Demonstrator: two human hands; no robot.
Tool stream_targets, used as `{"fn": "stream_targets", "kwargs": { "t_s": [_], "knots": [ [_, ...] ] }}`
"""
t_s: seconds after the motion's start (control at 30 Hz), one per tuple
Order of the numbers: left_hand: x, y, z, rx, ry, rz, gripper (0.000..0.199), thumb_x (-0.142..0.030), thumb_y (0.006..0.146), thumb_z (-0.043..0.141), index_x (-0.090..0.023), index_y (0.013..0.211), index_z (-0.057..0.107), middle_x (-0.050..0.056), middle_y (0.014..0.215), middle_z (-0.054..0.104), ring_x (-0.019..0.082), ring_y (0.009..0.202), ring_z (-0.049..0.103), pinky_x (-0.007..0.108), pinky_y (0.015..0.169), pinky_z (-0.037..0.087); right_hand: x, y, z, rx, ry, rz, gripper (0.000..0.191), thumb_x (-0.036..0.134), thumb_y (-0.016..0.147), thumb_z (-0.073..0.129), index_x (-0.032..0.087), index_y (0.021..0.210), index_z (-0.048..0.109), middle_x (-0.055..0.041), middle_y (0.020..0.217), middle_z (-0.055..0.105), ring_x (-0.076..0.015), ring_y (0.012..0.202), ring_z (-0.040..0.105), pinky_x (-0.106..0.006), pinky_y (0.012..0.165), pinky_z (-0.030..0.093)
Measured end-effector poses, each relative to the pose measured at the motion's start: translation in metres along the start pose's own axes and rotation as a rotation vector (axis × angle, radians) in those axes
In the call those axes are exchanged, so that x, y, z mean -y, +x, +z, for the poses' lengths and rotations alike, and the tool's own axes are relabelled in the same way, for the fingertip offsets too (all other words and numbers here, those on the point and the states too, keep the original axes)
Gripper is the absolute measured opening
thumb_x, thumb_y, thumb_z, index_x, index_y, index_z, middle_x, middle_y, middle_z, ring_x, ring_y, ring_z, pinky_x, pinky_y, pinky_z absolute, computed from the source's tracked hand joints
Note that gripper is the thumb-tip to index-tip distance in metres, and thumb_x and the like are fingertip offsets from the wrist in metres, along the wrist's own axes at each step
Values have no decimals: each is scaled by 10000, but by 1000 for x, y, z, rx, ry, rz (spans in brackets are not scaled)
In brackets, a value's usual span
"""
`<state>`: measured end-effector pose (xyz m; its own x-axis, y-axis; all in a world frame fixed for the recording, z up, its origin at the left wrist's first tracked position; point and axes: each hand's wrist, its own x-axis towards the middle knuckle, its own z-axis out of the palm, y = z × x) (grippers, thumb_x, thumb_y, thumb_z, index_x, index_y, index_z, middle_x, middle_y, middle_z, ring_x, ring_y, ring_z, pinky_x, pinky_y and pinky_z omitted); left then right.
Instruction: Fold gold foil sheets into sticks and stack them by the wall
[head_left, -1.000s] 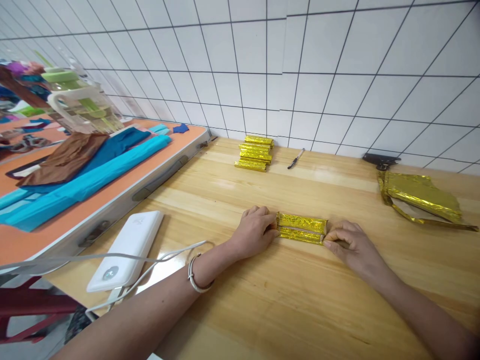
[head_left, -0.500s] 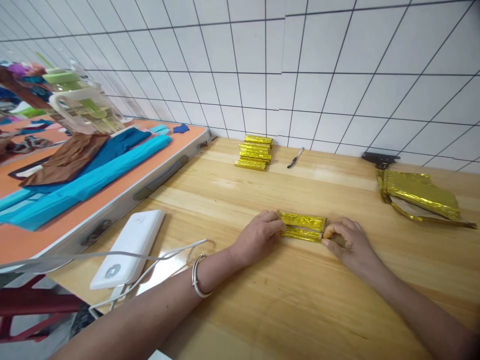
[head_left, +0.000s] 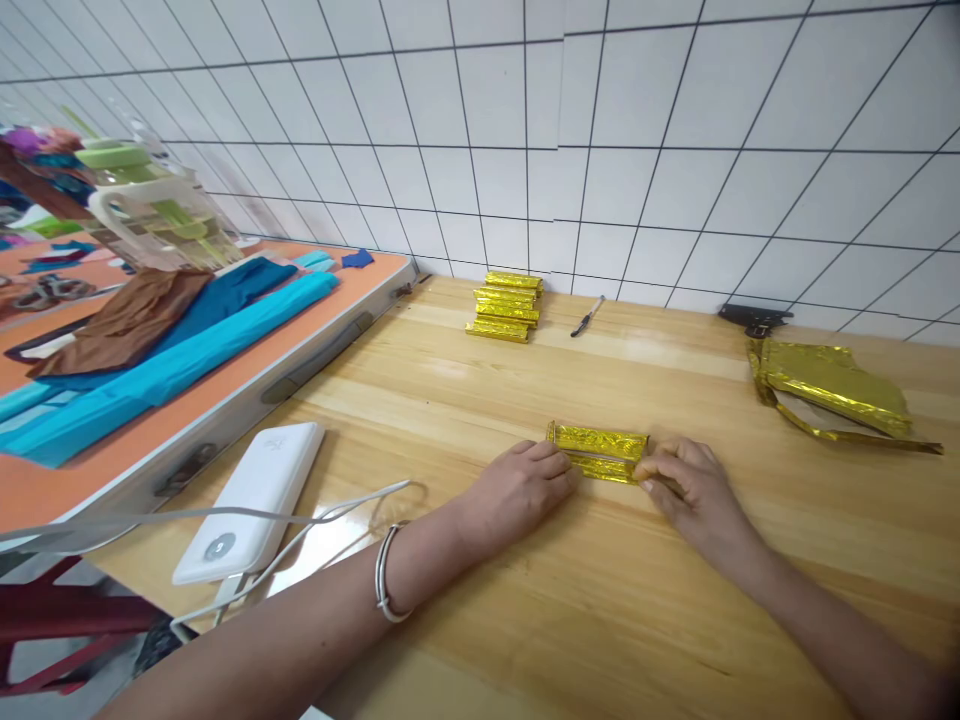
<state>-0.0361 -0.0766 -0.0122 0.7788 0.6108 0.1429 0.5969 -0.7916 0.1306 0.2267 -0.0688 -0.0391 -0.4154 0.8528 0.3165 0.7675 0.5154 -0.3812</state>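
Note:
A sheet of gold foil paper (head_left: 604, 441) lies on the wooden table in front of me, its long edges folded in with a narrow gap between them. At its near left corner my left hand (head_left: 525, 490) is closed, fingers together on the near fold; the fingertips are partly hidden. My right hand (head_left: 690, 485) pinches the near right corner between thumb and fingers. Farther back, several folded gold foil strips (head_left: 504, 308) are stacked in an overlapping row. On the right lies a pack of gold foil sheets (head_left: 836, 380), its wrapper torn along the near side.
A pen (head_left: 587, 317) lies near the tiled wall (head_left: 622, 120). A black clip-like object (head_left: 756, 318) sits beside the foil pack. To the left are a white power bank (head_left: 251, 500) with a cable and an orange table (head_left: 360, 300) with coloured paper and a green-lidded jug (head_left: 161, 205).
My left hand has slid slightly toward me along the foil's left end, uncovering its far left corner. My right hand stays at the right end. The view has shifted slightly.

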Motion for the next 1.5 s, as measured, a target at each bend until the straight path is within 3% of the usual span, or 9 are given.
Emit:
{"fn": "stream_targets", "kwargs": {
  "t_s": [0.1,0.23,0.33,0.6,0.87,1.07,1.23,1.33,1.5],
  "knots": [
    [-4,0,-2,36,28,11,254,-185,932,349,-153,1109,529,78,973,573,199,961,496,328,845,399,10,-4,-1,-5,-173,-72,287,152,812,488,304,1007,634,-45,944,557,-211,874,467,-343,744,353],
    [0,1,-1,32,13,34,263,-194,937,335,-152,1101,536,81,952,564,197,929,500,333,857,400,25,-5,-4,121,-438,-213,536,25,762,478,368,1168,547,-58,1022,563,-243,915,452,-365,748,331],
    [6,1,-5,18,-16,78,277,-183,936,332,-148,1126,530,84,953,566,194,945,493,327,895,384,31,-5,-7,189,-514,-260,533,36,766,498,330,1211,518,-71,1029,577,-257,940,454,-379,767,333],
    [10,-2,-12,16,-25,101,315,-188,935,331,-179,1211,484,78,986,569,188,921,490,316,870,373,33,-7,-11,197,-568,-287,501,64,786,491,309,1223,507,-76,1041,584,-254,952,471,-378,767,359],
    [2,0,-7,66,96,41,347,-242,940,331,-226,1276,415,72,1008,553,198,936,489,322,808,354,38,-2,-12,219,-541,-336,519,55,791,476,303,1247,483,-72,1040,580,-260,1041,454,-411,847,359],
    [8,-2,0,4,49,41,346,-256,943,334,-247,1277,427,71,1067,550,195,978,480,313,803,355,31,-7,-12,153,-484,-297,476,43,799,449,294,1196,530,-87,1146,542,-276,1134,406,-426,889,355],
    [13,-6,4,-24,0,49,358,-240,943,327,-257,1287,428,74,1030,562,182,931,494,308,822,372,13,-17,-19,-96,-277,-118,200,206,840,495,191,998,617,-98,946,589,-232,914,504,-377,807,412],
    [13,-6,3,-26,-17,56,370,-233,939,331,-254,1299,417,76,1011,564,183,918,493,313,827,381,9,-19,-21,-81,-197,-88,127,270,845,513,200,861,618,-68,835,598,-212,811,514,-360,739,417],
    [14,-5,4,-5,-25,59,373,-229,937,332,-243,1300,417,75,991,566,187,891,493,321,826,392,8,-17,-18,-55,-174,-91,118,254,862,500,203,890,604,-61,822,599,-201,795,510,-347,716,409]
  ]
}}
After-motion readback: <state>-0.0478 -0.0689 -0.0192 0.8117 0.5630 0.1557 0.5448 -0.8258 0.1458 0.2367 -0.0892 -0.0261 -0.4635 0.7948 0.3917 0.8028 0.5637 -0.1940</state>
